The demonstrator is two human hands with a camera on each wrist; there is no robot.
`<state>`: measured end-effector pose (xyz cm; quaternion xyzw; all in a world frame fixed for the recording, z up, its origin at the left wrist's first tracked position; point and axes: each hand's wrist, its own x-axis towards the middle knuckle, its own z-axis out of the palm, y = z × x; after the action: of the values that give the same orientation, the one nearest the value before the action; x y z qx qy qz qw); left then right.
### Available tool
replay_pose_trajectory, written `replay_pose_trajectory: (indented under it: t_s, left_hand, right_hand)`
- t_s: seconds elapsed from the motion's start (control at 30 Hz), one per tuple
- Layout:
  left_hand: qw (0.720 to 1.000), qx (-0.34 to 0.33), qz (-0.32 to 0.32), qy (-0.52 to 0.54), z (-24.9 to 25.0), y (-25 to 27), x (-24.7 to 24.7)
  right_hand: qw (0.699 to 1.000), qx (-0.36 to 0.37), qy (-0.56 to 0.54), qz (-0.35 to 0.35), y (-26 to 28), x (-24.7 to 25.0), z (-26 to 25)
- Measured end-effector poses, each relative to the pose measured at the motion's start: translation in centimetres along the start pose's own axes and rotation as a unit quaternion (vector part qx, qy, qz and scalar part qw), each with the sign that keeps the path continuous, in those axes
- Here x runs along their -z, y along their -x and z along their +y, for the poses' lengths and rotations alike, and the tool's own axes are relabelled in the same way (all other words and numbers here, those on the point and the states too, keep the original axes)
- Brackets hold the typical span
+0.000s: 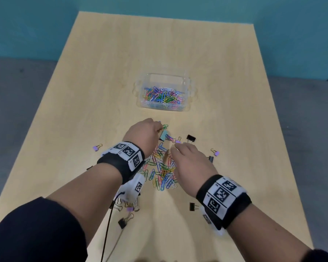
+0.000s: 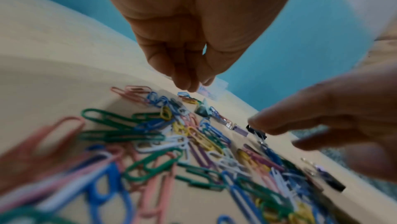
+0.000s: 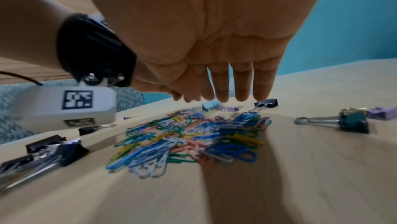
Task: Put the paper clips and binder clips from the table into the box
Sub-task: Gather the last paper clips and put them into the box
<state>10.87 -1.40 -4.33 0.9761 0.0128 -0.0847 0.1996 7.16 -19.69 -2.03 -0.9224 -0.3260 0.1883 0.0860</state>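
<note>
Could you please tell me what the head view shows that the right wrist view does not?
Only the head view shows the clear box, already holding many paper clips, beyond both hands. Only the right wrist view shows the right hand from the palm side, fingers straight and holding nothing. Both show the colourful paper clip pile and scattered binder clips on the table.

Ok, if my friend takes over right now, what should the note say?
Left hand: fingertips bunched at a green clip; can't tell if it holds it.
Right hand: open, over the pile.
Box: many paper clips in, no binder clips seen inside.
Left to do: the pile and the scattered binder clips on the table.
</note>
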Motion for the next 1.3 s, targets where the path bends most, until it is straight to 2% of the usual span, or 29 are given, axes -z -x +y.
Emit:
replay_pose_trajectory:
  t_s: [0.1,0.2,0.27,0.37,0.47,0.53,0.63,0.73,0.8,0.83,0.93,1.0,1.1,1.17,1.23,1.3]
  left_hand:
    - [0.998,-0.017,-0.022,-0.063,-0.1,0.7,-0.4]
    - [0.998,-0.012,-0.014,-0.058,0.3,0.9,-0.3]
    - [0.997,-0.022,-0.033,-0.06,0.5,0.3,-0.2]
    - [0.991,-0.039,-0.072,-0.11,0.8,-0.7,-0.2]
    - [0.985,-0.057,-0.081,-0.14,1.2,-0.9,0.2]
    - [0.981,-0.079,-0.087,-0.157,1.1,-0.5,0.6]
    - [0.988,-0.059,-0.101,-0.102,0.5,0.6,1.8]
    - [0.986,0.037,-0.154,0.044,0.0,1.1,3.4]
    - [0.982,0.083,-0.132,0.106,-1.0,1.0,4.1]
    - [0.984,0.096,-0.109,0.101,-1.8,0.9,4.5]
    - [0.991,0.125,-0.05,-0.017,-4.8,1.1,4.7]
    - [0.986,0.135,-0.043,-0.084,-6.6,1.7,4.3]
    - [0.981,0.137,-0.047,-0.126,-7.7,2.9,4.2]
    - [0.983,0.128,-0.023,-0.132,-7.3,3.9,4.4]
    - [0.99,0.098,0.003,-0.101,-6.1,5.0,4.3]
    - [0.997,0.069,-0.017,-0.042,-4.0,6.3,3.4]
  right_hand:
    - [0.999,-0.005,0.035,-0.008,-1.5,-0.2,0.1]
    - [0.997,-0.025,0.066,-0.003,-2.9,-0.4,0.0]
    - [0.996,-0.044,0.073,0.011,-3.7,-0.2,0.1]
    - [0.997,-0.04,0.064,0.028,-4.4,0.1,0.2]
    - [0.998,-0.016,0.044,0.042,-4.2,0.3,0.5]
    - [0.997,-0.032,0.007,0.067,-3.5,0.6,1.2]
    - [0.991,-0.073,-0.036,0.107,-2.1,0.7,2.5]
    - [0.988,-0.085,-0.045,0.117,-1.1,0.2,3.2]
    - [0.989,-0.085,-0.044,0.116,-0.7,-0.2,3.3]
    - [0.99,-0.083,-0.041,0.11,-0.6,-0.3,3.2]
    - [0.996,-0.056,-0.021,0.072,-0.3,-0.6,2.4]
    - [0.998,-0.035,-0.029,0.05,0.0,-0.6,1.6]
    - [0.999,-0.002,-0.037,0.011,0.4,-0.5,0.4]
    - [0.999,0.022,-0.042,-0.01,0.0,-0.6,-0.5]
    - [0.999,0.031,-0.042,-0.001,-1.5,-0.1,-1.0]
    - [0.998,0.029,-0.04,0.024,-4.1,0.7,-1.1]
